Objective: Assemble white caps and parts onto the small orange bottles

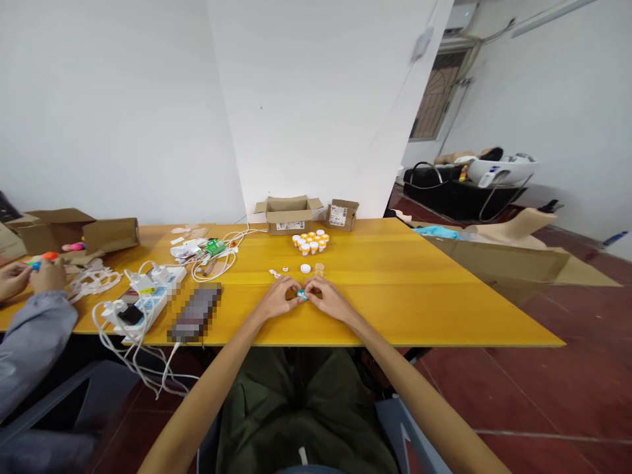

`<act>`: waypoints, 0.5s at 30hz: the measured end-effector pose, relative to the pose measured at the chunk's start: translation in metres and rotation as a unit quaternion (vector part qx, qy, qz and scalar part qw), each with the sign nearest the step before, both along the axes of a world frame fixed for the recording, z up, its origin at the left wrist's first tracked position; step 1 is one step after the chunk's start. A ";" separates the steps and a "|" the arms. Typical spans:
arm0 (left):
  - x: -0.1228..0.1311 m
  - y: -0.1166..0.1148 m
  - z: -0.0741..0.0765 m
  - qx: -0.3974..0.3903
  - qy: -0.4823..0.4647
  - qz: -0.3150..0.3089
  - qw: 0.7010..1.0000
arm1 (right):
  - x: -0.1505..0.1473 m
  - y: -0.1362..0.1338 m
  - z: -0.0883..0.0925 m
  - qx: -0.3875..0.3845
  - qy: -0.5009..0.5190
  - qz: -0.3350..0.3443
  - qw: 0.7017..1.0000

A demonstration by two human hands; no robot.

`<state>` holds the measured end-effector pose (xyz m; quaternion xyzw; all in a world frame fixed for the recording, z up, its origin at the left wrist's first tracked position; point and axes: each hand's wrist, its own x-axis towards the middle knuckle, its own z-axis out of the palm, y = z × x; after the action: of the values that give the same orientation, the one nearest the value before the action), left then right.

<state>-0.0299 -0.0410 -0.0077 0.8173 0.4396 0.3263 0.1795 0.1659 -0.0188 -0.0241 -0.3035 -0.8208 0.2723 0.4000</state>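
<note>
My left hand [279, 298] and my right hand [326, 297] meet above the front part of the table. Between their fingertips is a small teal and white piece [302, 295], pinched from both sides; its kind is too small to make out. Just beyond the fingers lie a round white lid [305, 268] and a small clear cup [319, 269]. Some tiny white bits with dark marks [274, 273] rest past my left hand. Farther back stands a cluster of small jars [311, 243] with white lids and orange contents.
Two cardboard boxes, an open one [289, 216] and a smaller one [342, 215], stand by the wall. To the left are a power strip [153, 299] with tangled white cables and a blurred-out phone [195, 313]. A co-worker's hands [48, 275] hold colourful pieces at far left.
</note>
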 end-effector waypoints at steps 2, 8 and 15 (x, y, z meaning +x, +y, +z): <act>0.000 0.000 0.000 0.000 0.000 0.000 1.000 | 0.000 -0.001 0.000 0.001 -0.005 0.000 1.000; -0.001 0.000 -0.001 0.000 0.006 -0.002 1.000 | 0.000 -0.001 0.000 0.001 -0.006 -0.003 1.000; 0.000 -0.001 0.000 0.008 0.014 -0.005 1.000 | 0.000 -0.001 0.001 0.003 -0.007 0.006 1.000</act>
<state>-0.0302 -0.0424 -0.0080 0.8256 0.4354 0.3171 0.1681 0.1663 -0.0201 -0.0230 -0.2993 -0.8263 0.2701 0.3934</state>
